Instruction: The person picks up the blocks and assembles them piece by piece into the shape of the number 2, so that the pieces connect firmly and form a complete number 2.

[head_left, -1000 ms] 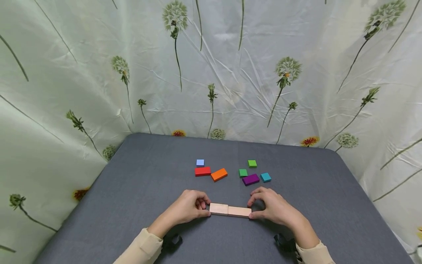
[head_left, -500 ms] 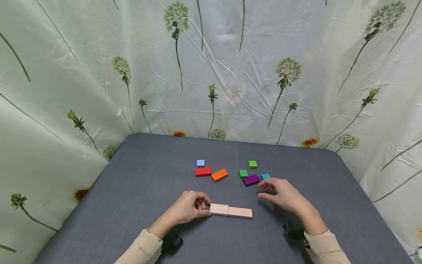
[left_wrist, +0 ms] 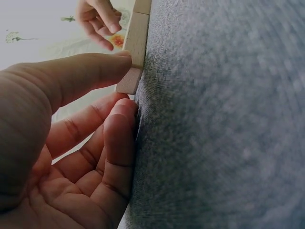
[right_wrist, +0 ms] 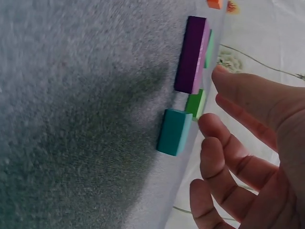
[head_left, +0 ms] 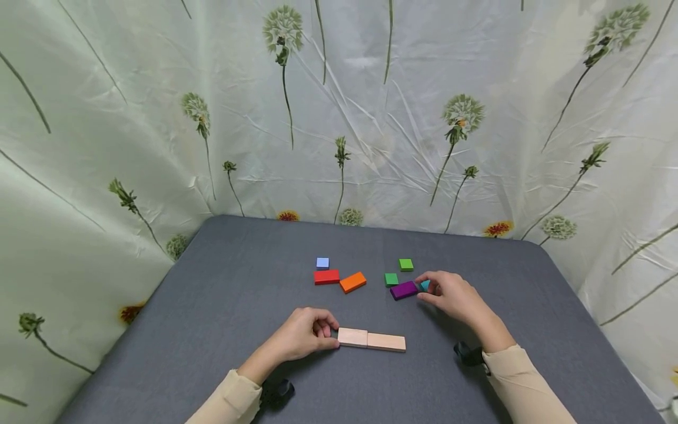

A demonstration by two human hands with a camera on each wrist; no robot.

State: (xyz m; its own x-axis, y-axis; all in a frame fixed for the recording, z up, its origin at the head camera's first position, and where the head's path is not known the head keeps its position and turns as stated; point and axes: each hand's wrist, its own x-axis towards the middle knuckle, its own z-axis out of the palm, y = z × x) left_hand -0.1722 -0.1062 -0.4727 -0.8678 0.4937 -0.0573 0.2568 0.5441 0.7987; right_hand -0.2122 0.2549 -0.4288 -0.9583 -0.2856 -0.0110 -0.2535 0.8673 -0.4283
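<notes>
Two plain wooden blocks lie end to end on the table, the left block (head_left: 352,337) touching the right block (head_left: 386,342). My left hand (head_left: 302,333) pinches the outer end of the left one between thumb and index finger; the other fingers curl beneath the palm in the left wrist view. Over the coloured blocks at right hovers my right hand (head_left: 454,295), thumb and fingers spread apart with nothing between them. Closest to it are a purple block (right_wrist: 191,55) and a small teal block (right_wrist: 174,132), the latter partly covered by the fingers in the head view.
Behind the purple block lie a green block (head_left: 391,280) and a lighter green block (head_left: 405,265). Farther left are an orange block (head_left: 352,282), a red block (head_left: 326,277) and a light blue block (head_left: 322,264). A flowered curtain (head_left: 371,118) borders the grey table (head_left: 254,265).
My right hand has let go of the right wooden block's end and moved away, up to the purple and teal blocks. The left hand keeps its place.
</notes>
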